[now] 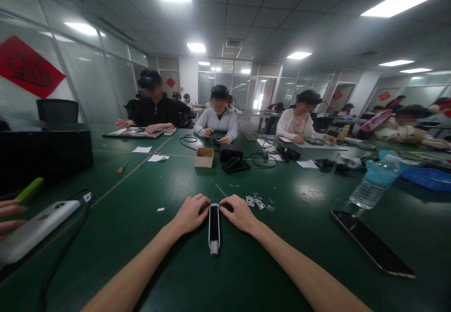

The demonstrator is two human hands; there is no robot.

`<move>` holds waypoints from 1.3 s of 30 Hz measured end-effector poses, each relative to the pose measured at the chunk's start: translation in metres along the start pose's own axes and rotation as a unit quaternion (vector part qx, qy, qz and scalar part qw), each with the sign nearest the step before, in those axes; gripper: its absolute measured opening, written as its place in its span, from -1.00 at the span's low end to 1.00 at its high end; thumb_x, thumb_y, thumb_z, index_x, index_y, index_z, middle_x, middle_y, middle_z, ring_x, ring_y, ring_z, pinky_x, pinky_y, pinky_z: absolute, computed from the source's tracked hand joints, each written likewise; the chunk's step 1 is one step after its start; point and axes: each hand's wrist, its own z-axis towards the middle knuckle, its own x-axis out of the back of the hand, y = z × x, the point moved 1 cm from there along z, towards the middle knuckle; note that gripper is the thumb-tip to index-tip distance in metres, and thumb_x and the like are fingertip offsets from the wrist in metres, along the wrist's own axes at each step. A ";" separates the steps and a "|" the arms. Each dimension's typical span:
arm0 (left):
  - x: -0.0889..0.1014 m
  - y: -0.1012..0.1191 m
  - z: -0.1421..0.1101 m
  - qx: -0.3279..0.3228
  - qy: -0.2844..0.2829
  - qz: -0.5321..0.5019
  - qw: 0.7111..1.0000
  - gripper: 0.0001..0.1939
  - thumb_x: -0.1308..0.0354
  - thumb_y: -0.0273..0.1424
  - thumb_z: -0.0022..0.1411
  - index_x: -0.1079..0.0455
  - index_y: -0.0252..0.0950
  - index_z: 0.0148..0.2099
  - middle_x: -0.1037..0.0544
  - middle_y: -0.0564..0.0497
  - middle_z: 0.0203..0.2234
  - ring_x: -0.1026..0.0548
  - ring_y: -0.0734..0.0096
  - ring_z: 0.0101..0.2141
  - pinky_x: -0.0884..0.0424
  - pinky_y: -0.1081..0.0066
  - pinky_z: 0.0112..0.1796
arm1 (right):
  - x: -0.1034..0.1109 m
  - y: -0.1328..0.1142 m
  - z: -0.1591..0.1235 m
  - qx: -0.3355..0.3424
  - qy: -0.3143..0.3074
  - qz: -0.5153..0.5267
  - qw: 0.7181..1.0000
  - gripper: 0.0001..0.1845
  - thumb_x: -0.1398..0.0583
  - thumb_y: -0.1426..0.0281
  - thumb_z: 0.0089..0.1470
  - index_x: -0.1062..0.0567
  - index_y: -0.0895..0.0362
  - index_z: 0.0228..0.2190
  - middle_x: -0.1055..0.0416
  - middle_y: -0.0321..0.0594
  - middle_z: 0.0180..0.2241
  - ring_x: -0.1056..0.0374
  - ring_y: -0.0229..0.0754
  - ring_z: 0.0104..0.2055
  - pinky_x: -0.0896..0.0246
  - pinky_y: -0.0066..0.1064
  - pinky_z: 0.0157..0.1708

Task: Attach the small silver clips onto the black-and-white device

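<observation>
- A slim, elongated device with a smooth white rim and a glossy black face lies lengthwise on the dark green, faintly scuffed tabletop, near side, centre; a pale grey block shows at its near end.
- The bare left hand has bent fingers at the device's far left edge; the bare right hand mirrors it at the far right edge. Whether either really grips it, I cannot tell.
- Just right of the right hand lie flat, silvery metal plates and small rings.
- Further right, a black, glass-faced phone with rounded corners lies flat.
- Beyond the phone is a clear, ribbed plastic bottle with a blue label; its contents are hard to make out.
- At far right sits a shallow blue plastic tray, its contents unclear.
- At far centre, an open-topped, tan box stands beside a black boxy device; the box's floor is hidden.
- At near left, a co-worker's hand is beside a bright green, rounded bar, above a smooth white slab-like device.
</observation>
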 end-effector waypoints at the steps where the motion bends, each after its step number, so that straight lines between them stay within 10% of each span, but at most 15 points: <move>1: 0.000 0.000 0.000 0.000 0.000 -0.001 1.000 -0.81 0.03 -0.41 0.27 -0.40 -0.26 -0.17 -0.49 -0.03 -0.26 -0.46 0.29 -0.27 -0.31 0.29 -0.22 | 0.000 0.000 0.000 0.000 -0.001 -0.002 1.000 -0.84 -0.16 0.38 0.14 -0.54 0.14 -0.27 -0.50 -0.19 -0.29 -0.33 -0.17 -0.22 -0.23 -0.33 -0.17; 19: 0.000 -0.006 0.000 -0.003 0.004 -0.001 1.000 -0.79 0.01 -0.38 0.28 -0.39 -0.25 -0.11 -0.50 -0.04 -0.26 -0.47 0.28 -0.25 -0.30 0.30 -0.22 | 0.024 0.012 0.001 0.051 0.000 -0.103 0.993 -0.73 -0.15 0.30 0.18 -0.51 0.16 -0.14 -0.48 -0.10 -0.17 -0.32 -0.11 -0.09 -0.19 -0.28 -0.08; 24: 0.006 -0.006 0.000 0.001 0.006 0.005 1.000 -0.77 0.01 -0.37 0.27 -0.39 -0.26 -0.09 -0.50 -0.06 -0.24 -0.46 0.25 -0.23 -0.29 0.27 -0.21 | 0.083 0.050 -0.007 -0.048 0.033 -0.220 0.974 -0.74 -0.08 0.36 0.22 -0.51 0.15 -0.15 -0.47 -0.07 -0.16 -0.33 -0.09 -0.09 -0.18 -0.27 -0.09; 28: 0.009 -0.005 0.000 0.007 0.005 0.005 1.000 -0.78 0.02 -0.39 0.24 -0.40 -0.27 -0.12 -0.51 -0.06 -0.27 -0.46 0.25 -0.25 -0.29 0.27 -0.21 | 0.115 0.087 -0.019 -0.191 -0.056 -0.271 0.942 -0.77 -0.11 0.41 0.15 -0.56 0.12 -0.23 -0.50 -0.08 -0.21 -0.38 -0.10 -0.13 -0.19 -0.38 -0.16; 39: 0.006 -0.006 0.000 0.004 -0.004 0.015 1.000 -0.79 0.02 -0.41 0.22 -0.40 -0.26 -0.15 -0.51 -0.03 -0.34 -0.45 0.28 -0.30 -0.28 0.30 -0.25 | 0.113 0.099 -0.025 -0.272 -0.116 -0.243 0.924 -0.84 -0.20 0.43 0.03 -0.59 0.09 -0.32 -0.51 -0.07 -0.23 -0.44 -0.08 -0.20 -0.23 -0.41 -0.31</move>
